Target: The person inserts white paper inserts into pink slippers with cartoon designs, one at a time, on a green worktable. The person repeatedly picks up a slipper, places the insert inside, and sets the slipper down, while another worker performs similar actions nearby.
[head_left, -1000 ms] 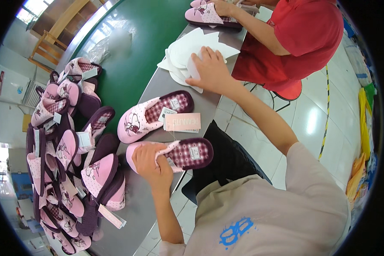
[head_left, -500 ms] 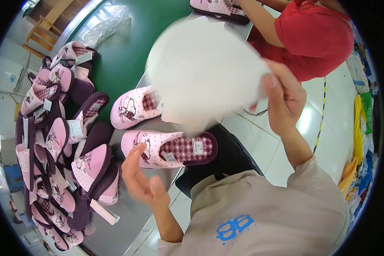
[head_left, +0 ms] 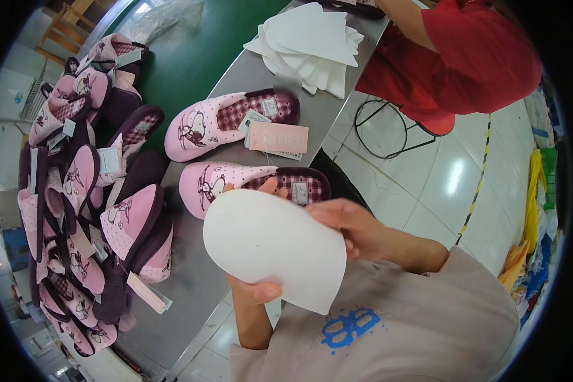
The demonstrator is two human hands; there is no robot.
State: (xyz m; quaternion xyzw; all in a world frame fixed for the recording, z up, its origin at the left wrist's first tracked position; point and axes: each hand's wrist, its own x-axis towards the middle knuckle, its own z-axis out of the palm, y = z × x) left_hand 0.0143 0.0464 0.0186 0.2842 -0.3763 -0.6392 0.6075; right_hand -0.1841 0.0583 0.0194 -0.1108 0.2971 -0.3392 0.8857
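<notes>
White cut-out sheet (head_left: 274,248): held up between the two hands in front of the torso, rounded end to the left, pointed corner down toward the shirt (head_left: 375,312).
Left hand (head_left: 251,294): mostly hidden behind the sheet; thumb lay across the front at the lower edge, fingertips showed past the upper edge. Closed to the sheet's thickness, sheet in its grip.
Right hand (head_left: 353,226): pinched the upper right edge, nearly closed on it. Sheet ran left and down from this hand.
Near slipper (head_left: 200,181): pink with checked insole, on the tabletop (head_left: 340,111) just beyond the sheet, lower side partly covered in view. Contact with sheet or fingers: couldn't tell.
Far slipper (head_left: 197,130): beside the near one, toe also left, out of both hands.
Pink hang tag (head_left: 277,139): lay by the far slipper's opening, on other tags.
Sheet stack (head_left: 305,41): loose fan of similar white pieces, beyond the far slipper, well apart from the hands.
Slipper heap (head_left: 86,184): left side, pink and dark purple, tags attached.
Co-worker: red sleeve (head_left: 477,54) at upper right, by the stack.
</notes>
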